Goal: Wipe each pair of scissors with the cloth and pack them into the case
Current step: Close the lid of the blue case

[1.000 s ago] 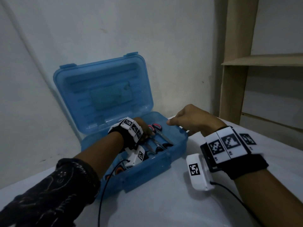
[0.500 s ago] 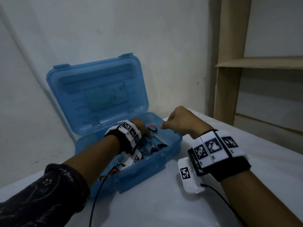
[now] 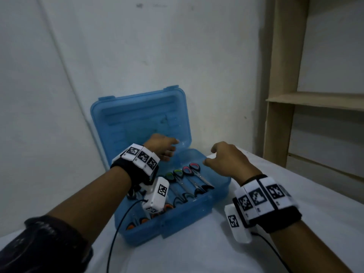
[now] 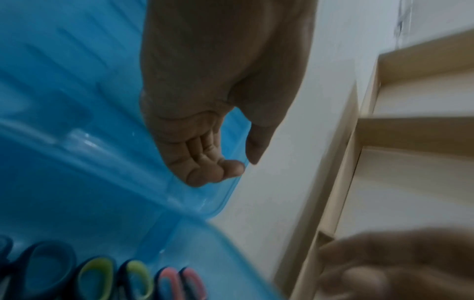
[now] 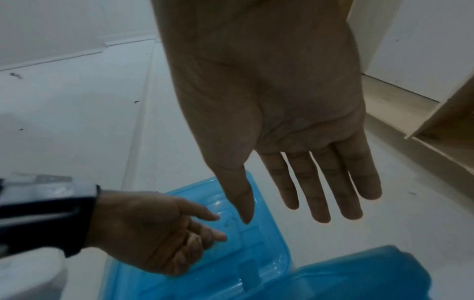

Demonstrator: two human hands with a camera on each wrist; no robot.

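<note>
The blue plastic case (image 3: 197, 210) stands open on the white table, its lid (image 3: 137, 119) upright against the wall. Several pairs of scissors lie side by side in it, among them a pink-handled pair (image 3: 192, 168) and a green-handled pair (image 3: 177, 173); both show in the left wrist view, pink (image 4: 179, 284) and green (image 4: 115, 280). My left hand (image 3: 171, 150) hovers in front of the lid's lower right corner, fingers loosely curled and holding nothing (image 4: 238, 164). My right hand (image 3: 210, 156) floats above the case's right rim, fingers straight, palm empty (image 5: 295, 207). No cloth is in view.
A wooden shelf frame (image 3: 279, 95) rises at the right against the white wall. The table's white cover (image 3: 197, 253) spreads in front of and right of the case. A black cable (image 3: 116, 233) hangs from my left wrist camera across the case's front.
My left hand has lifted out of the case and up toward the lid. My right hand has risen off the case's right rim and straightened its fingers.
</note>
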